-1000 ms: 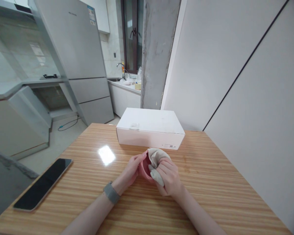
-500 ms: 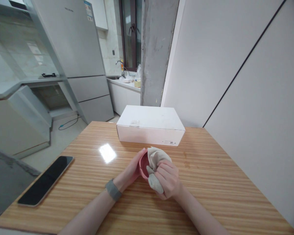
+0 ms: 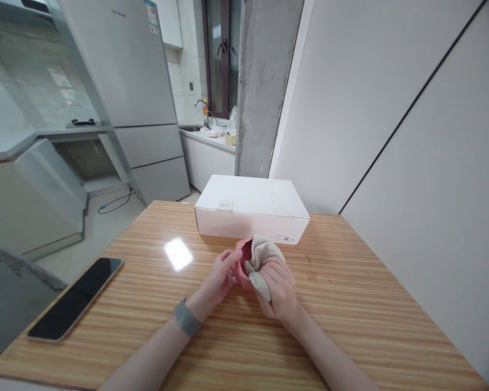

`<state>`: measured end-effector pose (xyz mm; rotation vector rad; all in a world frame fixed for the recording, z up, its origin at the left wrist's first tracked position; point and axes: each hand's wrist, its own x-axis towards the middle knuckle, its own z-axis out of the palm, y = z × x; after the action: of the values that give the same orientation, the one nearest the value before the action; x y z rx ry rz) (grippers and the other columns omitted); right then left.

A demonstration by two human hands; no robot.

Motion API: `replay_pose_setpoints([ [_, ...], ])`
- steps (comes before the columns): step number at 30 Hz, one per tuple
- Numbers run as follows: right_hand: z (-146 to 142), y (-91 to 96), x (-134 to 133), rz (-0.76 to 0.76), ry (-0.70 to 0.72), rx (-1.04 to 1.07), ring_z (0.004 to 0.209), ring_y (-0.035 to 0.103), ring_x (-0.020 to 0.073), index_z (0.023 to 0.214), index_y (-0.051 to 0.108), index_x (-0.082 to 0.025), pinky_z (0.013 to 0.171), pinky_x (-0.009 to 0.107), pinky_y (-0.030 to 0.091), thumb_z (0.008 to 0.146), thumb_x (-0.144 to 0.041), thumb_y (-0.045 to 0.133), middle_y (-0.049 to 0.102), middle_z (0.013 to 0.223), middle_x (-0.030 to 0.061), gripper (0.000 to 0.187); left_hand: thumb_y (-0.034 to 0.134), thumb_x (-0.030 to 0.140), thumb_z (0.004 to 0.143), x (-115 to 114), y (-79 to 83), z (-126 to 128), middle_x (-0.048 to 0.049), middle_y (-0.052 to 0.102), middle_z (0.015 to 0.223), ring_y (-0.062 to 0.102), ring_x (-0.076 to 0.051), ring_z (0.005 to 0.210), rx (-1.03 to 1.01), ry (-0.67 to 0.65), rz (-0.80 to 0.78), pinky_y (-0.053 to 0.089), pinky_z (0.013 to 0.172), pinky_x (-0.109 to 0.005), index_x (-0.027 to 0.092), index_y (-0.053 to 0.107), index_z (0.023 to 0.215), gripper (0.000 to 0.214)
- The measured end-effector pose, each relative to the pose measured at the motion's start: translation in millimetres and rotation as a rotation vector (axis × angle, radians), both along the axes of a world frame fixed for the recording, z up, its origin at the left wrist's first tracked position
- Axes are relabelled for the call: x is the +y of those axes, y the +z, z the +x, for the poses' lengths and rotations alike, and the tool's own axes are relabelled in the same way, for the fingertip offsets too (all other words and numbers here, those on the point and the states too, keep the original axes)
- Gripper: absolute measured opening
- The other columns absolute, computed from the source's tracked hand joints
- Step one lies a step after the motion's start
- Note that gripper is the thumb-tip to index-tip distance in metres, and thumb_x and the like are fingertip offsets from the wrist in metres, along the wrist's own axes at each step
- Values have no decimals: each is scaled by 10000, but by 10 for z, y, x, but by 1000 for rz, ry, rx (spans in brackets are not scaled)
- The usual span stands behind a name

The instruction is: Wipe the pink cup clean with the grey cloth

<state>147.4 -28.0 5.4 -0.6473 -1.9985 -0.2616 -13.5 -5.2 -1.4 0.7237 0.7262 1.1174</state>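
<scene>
A pink cup [image 3: 243,278] is tilted above the table with its opening toward my right hand; much of its shape is covered. My left hand [image 3: 223,271] pinches its left rim, thumb on top and fingers curled beneath. Bunched in my right hand [image 3: 280,288] is a beige cloth [image 3: 264,251], with part of it pushed into the cup's mouth and a loose end hanging below. The right fingers are wrapped tightly around the cloth. A grey band circles my left wrist.
Just behind my hands sits a closed white box [image 3: 252,203] on the wooden table [image 3: 146,347]. A black-screened phone [image 3: 77,298] lies near the left edge. A white wall [image 3: 424,190] borders the right side. Beyond the table stand a fridge and a sink counter.
Both hands and the cup have moved slightly up toward the box. My left hand has shifted its grip from around the cup's side to its rim. The right hand still holds the cloth.
</scene>
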Motion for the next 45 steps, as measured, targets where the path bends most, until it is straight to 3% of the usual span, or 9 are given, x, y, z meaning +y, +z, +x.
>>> replay_pose_setpoints([
  [5,-4,-54,-9,50,-3,36,558,476,169,711,536,-209,650,367,480,839,-174,489,522,575,16,140,748,367,751,-73,62,27,-33,673,865,609,-159,811,-130,-106,-18,481,709,-256,168,680,995,322],
  [8,43,-48,-45,76,63,16,516,455,163,678,526,-219,607,357,482,837,-213,457,483,536,5,173,643,443,844,-79,88,39,-72,705,985,620,-202,941,-207,-237,-33,470,838,-296,153,674,1129,408],
  [10,67,-29,-82,70,106,-30,522,463,172,684,543,-213,608,370,500,839,-233,427,502,537,17,195,609,516,856,-63,87,28,-84,716,979,622,-219,944,-176,-252,-38,455,873,-317,135,696,1099,460],
  [16,67,2,-130,52,168,-77,511,445,179,681,553,-210,580,383,499,848,-244,401,516,535,28,229,715,468,785,-37,117,-72,-58,708,814,580,-171,730,168,-137,73,429,715,-294,114,735,851,360],
  [23,86,-21,-28,-8,97,-71,578,475,179,684,544,-207,666,397,503,844,-223,438,528,583,34,192,763,429,733,-17,21,-31,24,545,541,404,-79,486,72,-21,-20,295,489,-231,131,621,633,345],
  [31,54,-25,3,31,-14,41,602,547,195,786,579,-196,717,411,508,822,-175,505,592,625,42,85,732,364,751,-124,17,73,12,592,635,538,-120,603,-119,-71,-21,461,629,-257,166,648,767,215],
  [38,138,91,-105,24,148,47,505,473,166,644,523,-214,578,374,485,807,-168,459,510,518,11,181,631,452,852,-106,47,60,-82,715,981,621,-195,906,-185,-264,-62,474,840,-306,157,703,1065,371],
  [42,147,130,-136,13,172,-8,516,437,165,646,525,-213,571,377,483,827,-205,426,500,528,19,207,676,373,828,-74,32,-20,-76,717,883,608,-184,794,-72,-250,-11,466,742,-288,138,725,967,277],
  [45,145,147,-90,-9,134,-54,537,415,173,630,499,-225,589,381,467,826,-205,424,472,533,16,211,705,365,804,-81,48,-36,-54,698,818,582,-151,711,-7,-166,36,440,664,-254,127,723,924,267],
])
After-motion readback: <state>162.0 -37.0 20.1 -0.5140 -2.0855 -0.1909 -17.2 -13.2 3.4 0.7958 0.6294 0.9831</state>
